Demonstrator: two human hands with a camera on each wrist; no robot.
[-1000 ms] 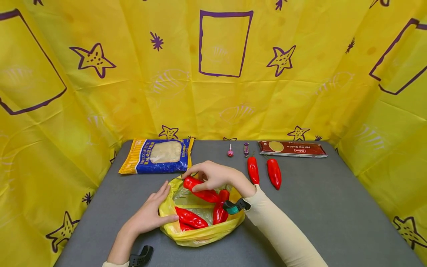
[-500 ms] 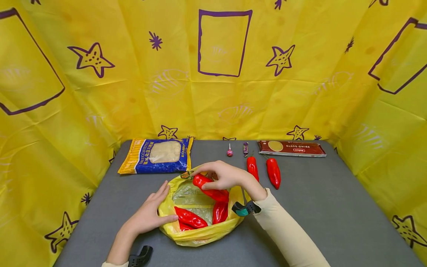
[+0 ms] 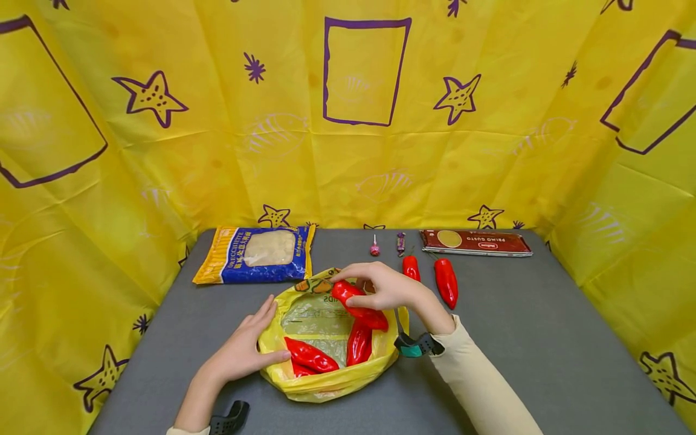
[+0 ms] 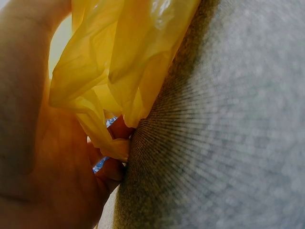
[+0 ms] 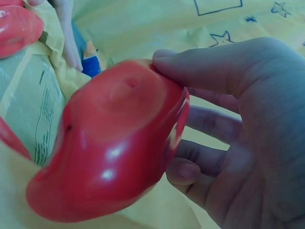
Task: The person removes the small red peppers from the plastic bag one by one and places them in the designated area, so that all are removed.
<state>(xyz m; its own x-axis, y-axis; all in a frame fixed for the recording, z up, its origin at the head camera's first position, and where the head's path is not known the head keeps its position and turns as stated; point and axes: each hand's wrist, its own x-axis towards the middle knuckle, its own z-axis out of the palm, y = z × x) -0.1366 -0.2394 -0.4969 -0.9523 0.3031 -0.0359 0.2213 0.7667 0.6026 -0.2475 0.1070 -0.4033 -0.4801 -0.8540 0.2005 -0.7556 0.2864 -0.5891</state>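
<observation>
R hand [image 3: 388,290] grips a red pepper [image 3: 360,307], fingers curled over its top and thumb underneath, holding it above the far R edge of the yellow plastic bag [image 3: 326,382], approx table centre. R wrist view: thumb and fingers wrapped round the pepper's fat end, glossy skin close up. L hand [image 3: 244,349] lies flat w/ fingers nearly straight, palm down on the bag's rim at its 9 o'clock side; thumb tip reaches in over the edge; L wrist view shows fingers pressed vs. crumpled yellow film on the grey table [image 3: 544,338]. Inside the bag: one red pepper [image 3: 309,355] lying at 7 o'clock, another pepper [image 3: 359,343] standing more upright at 4 o'clock, just below the held one, touching or nearly so, can't tell. A clear printed wrapper [image 3: 315,314] lines the bag's bottom. On the table at 1 o'clock from the bag: two loose red peppers, near one [image 3: 411,267] partly behind R hand, other [image 3: 446,281] just beside it. Past them at 12–1 o'clock a lollipop [image 3: 374,248], a small wrapped candy [image 3: 401,243], and a dark red pasta box [image 3: 475,242] by the back edge. At 11 o'clock a blue and yellow orecchiette packet [image 3: 255,254]. Yellow star-print cloth [image 3: 359,121] surrounds the table.
</observation>
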